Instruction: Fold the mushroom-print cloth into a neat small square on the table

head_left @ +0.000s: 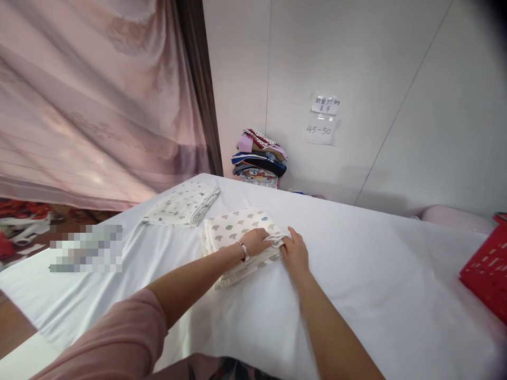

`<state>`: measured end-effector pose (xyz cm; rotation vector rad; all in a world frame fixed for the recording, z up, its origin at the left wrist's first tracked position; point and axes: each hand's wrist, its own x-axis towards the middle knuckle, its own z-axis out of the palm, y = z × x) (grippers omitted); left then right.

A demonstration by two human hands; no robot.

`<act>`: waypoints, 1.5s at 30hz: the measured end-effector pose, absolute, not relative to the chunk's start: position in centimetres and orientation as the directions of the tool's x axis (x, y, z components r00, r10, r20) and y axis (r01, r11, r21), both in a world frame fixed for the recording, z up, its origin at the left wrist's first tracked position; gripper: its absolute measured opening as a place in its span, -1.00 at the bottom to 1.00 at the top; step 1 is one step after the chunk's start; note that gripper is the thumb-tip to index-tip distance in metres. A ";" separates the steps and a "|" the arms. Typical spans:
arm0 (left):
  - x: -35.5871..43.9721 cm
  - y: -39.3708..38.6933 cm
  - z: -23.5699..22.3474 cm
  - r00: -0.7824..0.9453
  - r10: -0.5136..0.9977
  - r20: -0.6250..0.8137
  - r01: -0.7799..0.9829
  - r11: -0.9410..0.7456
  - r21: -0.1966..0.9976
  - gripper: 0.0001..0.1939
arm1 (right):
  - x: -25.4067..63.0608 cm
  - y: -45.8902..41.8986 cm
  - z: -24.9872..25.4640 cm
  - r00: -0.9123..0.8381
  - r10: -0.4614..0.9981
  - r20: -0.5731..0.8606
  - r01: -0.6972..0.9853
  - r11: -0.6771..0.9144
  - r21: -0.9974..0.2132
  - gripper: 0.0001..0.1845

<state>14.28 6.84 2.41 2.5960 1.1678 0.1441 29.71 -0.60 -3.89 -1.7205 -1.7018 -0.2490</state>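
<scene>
A folded white cloth (233,227) printed with grey-brown mushrooms, with a few green and blue ones, lies in front of me on the table. My left hand (255,243), with a bracelet at its wrist, rests on top of it, fingers curled onto a raised fold near the right edge. At the right corner, my right hand (295,253) grips the cloth's layered edge between thumb and fingers. Part of the edge is hidden under the fingers. Further left and back lies a second folded white cloth (178,203) with a small dark print, apart from both hands.
A white sheet (356,285) covers the table. Past its far edge, a pile of folded fabrics (259,158) stands against the wall. A red basket (489,269) is at the right edge. Pink curtains (99,95) hang on the left. Paper signs (322,129) are on the wall.
</scene>
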 end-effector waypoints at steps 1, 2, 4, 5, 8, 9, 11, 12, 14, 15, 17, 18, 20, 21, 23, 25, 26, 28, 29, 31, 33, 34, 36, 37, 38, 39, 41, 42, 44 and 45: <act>14.3 6.9 2.4 0.661 0.749 -0.031 0.720 -0.623 0.305 -0.69 | 29.7 -0.6 -3.9 0.119 0.803 0.584 0.938 0.102 -0.331 -0.80; 14.3 6.9 2.4 0.656 0.754 -0.034 0.725 -0.617 0.307 -0.68 | 29.8 -0.5 -3.9 0.117 0.803 0.584 0.938 0.103 -0.330 -0.80; 14.3 6.9 2.5 0.645 0.763 -0.041 0.735 -0.604 0.309 -0.64 | 29.9 -0.6 -3.9 0.117 0.803 0.584 0.937 0.106 -0.334 -0.81; 14.3 6.9 2.6 0.642 0.765 -0.051 0.737 -0.599 0.313 -0.60 | 29.9 -0.6 -3.9 0.119 0.804 0.583 0.935 0.106 -0.338 -0.81; 14.3 7.3 2.9 0.652 0.755 -0.065 0.728 -0.601 0.329 -0.46 | 30.1 -0.7 -3.9 0.126 0.805 0.580 0.932 0.105 -0.348 -0.80; 14.3 7.7 3.0 0.659 0.751 -0.049 0.721 -0.611 0.328 -0.45 | 30.1 -0.8 -3.9 0.124 0.806 0.579 0.931 0.108 -0.350 -0.80; 14.3 8.7 2.9 0.661 0.751 0.012 0.712 -0.632 0.305 -0.50 | 30.1 -0.8 -3.8 0.120 0.809 0.576 0.929 0.114 -0.353 -0.77; 14.2 9.3 2.8 0.652 0.757 0.041 0.718 -0.635 0.285 -0.53 | 30.1 -0.9 -3.8 0.118 0.811 0.573 0.927 0.116 -0.356 -0.76; 13.9 10.5 2.3 0.621 0.781 0.065 0.749 -0.616 0.244 -0.55 | 30.1 -1.0 -3.9 0.117 0.818 0.563 0.924 0.119 -0.364 -0.75; 13.7 11.1 2.0 0.603 0.796 0.061 0.768 -0.599 0.227 -0.52 | 30.1 -1.0 -4.0 0.117 0.822 0.557 0.921 0.120 -0.371 -0.74; 13.0 11.9 1.2 0.576 0.816 0.045 0.795 -0.572 0.199 -0.46 | 30.1 -1.2 -4.2 0.125 0.824 0.553 0.914 0.121 -0.387 -0.73; 12.7 12.1 0.8 0.570 0.821 0.036 0.802 -0.566 0.191 -0.44 | 30.2 -1.3 -4.3 0.135 0.821 0.554 0.910 0.119 -0.397 -0.72; 12.3 12.3 0.2 0.566 0.824 0.024 0.808 -0.561 0.181 -0.42 | 30.3 -1.3 -4.6 0.154 0.813 0.562 0.904 0.114 -0.412 -0.70; 12.1 12.3 0.0 0.565 0.825 0.020 0.810 -0.559 0.180 -0.41 | 30.4 -1.3 -4.8 0.159 0.813 0.561 0.903 0.111 -0.416 -0.69; 12.2 12.2 0.0 0.560 0.829 0.015 0.812 -0.552 0.188 -0.41 | 30.7 -1.3 -5.2 0.164 0.819 0.549 0.902 0.100 -0.419 -0.71; 12.4 12.0 0.3 0.553 0.833 0.008 0.814 -0.542 0.209 -0.41 | 30.9 -1.3 -5.5 0.167 0.830 0.532 0.903 0.087 -0.420 -0.72; 12.4 11.9 0.6 0.551 0.835 0.003 0.813 -0.537 0.223 -0.43 | 31.0 -1.3 -5.7 0.172 0.833 0.526 0.904 0.079 -0.421 -0.73; 12.0 11.4 1.3 0.550 0.835 -0.003 0.808 -0.531 0.253 -0.47 | 31.2 -1.4 -6.0 0.173 0.837 0.520 0.904 0.075 -0.421 -0.72; 11.5 11.1 1.7 0.550 0.835 -0.002 0.805 -0.530 0.266 -0.49 | 31.3 -1.4 -6.1 0.172 0.837 0.519 0.905 0.075 -0.419 -0.71; 9.9 9.9 2.4 0.547 0.837 0.010 0.802 -0.527 0.283 -0.54 | 31.3 -1.3 -6.2 0.170 0.834 0.525 0.908 0.074 -0.413 -0.71; 7.8 7.9 2.8 0.554 0.831 0.046 0.786 -0.540 0.302 -0.58 | 31.1 -1.3 -6.2 0.164 0.826 0.540 0.915 0.077 -0.397 -0.72; 6.8 6.6 2.9 0.567 0.820 0.080 0.765 -0.561 0.318 -0.59 | 31.0 -1.2 -6.1 0.156 0.820 0.551 0.920 0.083 -0.383 -0.72; 5.0 4.0 2.9 0.606 0.782 0.144 0.711 -0.614 0.342 -0.57 | 30.6 -1.2 -5.7 0.118 0.803 0.584 0.931 0.115 -0.346 -0.73; 4.4 2.8 2.8 0.628 0.761 0.164 0.686 -0.640 0.346 -0.55 | 30.3 -1.2 -5.4 0.092 0.792 0.604 0.935 0.139 -0.325 -0.72; 4.0 1.7 2.6 0.648 0.741 0.174 0.665 -0.662 0.346 -0.53 | 30.1 -1.2 -5.2 0.064 0.780 0.623 0.938 0.166 -0.304 -0.72; 3.8 0.9 2.4 0.669 0.722 0.178 0.647 -0.683 0.340 -0.51 | 29.9 -1.2 -4.9 0.037 0.767 0.641 0.939 0.194 -0.286 -0.71; 4.0 -0.1 2.1 0.686 0.702 0.191 0.634 -0.706 0.315 -0.49 | 29.6 -1.2 -4.5 -0.006 0.752 0.659 0.938 0.232 -0.256 -0.70; 4.4 -0.3 1.9 0.687 0.698 0.201 0.637 -0.712 0.295 -0.48 | 29.5 -1.2 -4.3 -0.022 0.753 0.657 0.939 0.241 -0.246 -0.69; 5.6 -0.3 1.8 0.687 0.691 0.224 0.646 -0.722 0.246 -0.45 | 29.4 -1.2 -4.1 -0.030 0.762 0.647 0.941 0.241 -0.240 -0.71; 6.3 -0.2 1.8 0.695 0.681 0.232 0.645 -0.732 0.219 -0.44 | 29.4 -1.2 -4.1 -0.024 0.766 0.642 0.941 0.234 -0.244 -0.71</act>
